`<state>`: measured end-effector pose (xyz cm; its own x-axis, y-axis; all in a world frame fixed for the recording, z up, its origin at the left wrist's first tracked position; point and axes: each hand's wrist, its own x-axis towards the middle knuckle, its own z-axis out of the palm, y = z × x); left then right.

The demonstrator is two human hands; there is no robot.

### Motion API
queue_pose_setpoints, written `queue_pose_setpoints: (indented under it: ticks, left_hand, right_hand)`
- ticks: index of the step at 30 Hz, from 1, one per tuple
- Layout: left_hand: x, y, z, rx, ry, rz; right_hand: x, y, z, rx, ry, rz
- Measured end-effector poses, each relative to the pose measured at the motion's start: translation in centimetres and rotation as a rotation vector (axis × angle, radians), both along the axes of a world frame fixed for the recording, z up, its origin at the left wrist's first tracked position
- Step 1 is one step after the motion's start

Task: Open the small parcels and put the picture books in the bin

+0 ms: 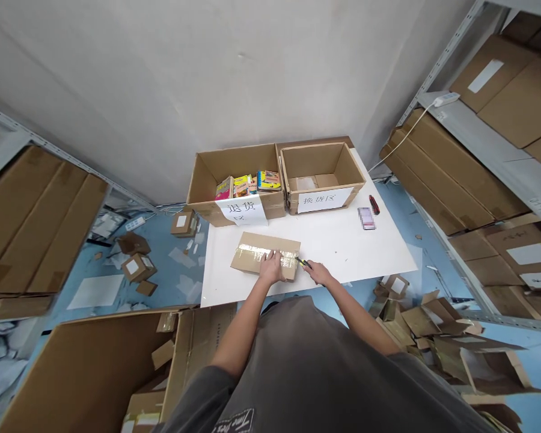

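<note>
Far left of the left hand [270, 268], flat cartons fill a shelf [36, 222], and small boxes [137, 264] lie scattered on the blue floor. Below and left of that hand a big open carton [85, 367] stands on the floor.

The left hand lies palm down on a taped parcel [265, 255], fingers spread and pressing its top, not clenched. The parcel lies flat on the white table [342, 246], near its front edge, directly under that hand. Beyond the hand, at the table's back, an open box [207, 174] with a paper label holds a row of coloured books [247, 183].

Just right of the parcel, the right hand [319, 273] is closed around a small cutter [303, 262], whose tip points at the parcel's right end; whether it touches the tape I cannot tell. Beyond the right hand stands a second labelled box [322, 174], open. Further right of that hand lie a small pack [366, 218] and a red pen-like thing [374, 204]. Lower right, torn cardboard [433, 325] litters the floor; stacked cartons fill the right shelves [500, 150].
</note>
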<state>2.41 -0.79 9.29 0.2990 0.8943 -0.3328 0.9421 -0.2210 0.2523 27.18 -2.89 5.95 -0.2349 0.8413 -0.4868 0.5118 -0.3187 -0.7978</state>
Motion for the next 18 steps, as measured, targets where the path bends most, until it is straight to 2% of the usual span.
queue_pose_setpoints:
  ticks: [6,9,18]
  left_hand:
    - [-0.1,-0.4,0.0,-0.008,-0.001,0.011]
    - [-0.1,-0.6,0.2,-0.003,-0.01,0.017]
    - [-0.1,-0.8,0.5,0.051,0.006,-0.008]
  right_hand:
    - [-1.4,-1.3,-0.8,-0.26,0.233,-0.164]
    - [-2.2,-2.2,-0.8,-0.342,0.288,-0.228]
    - [-5.1,-4.4,-0.4,-0.273,0.25,-0.404]
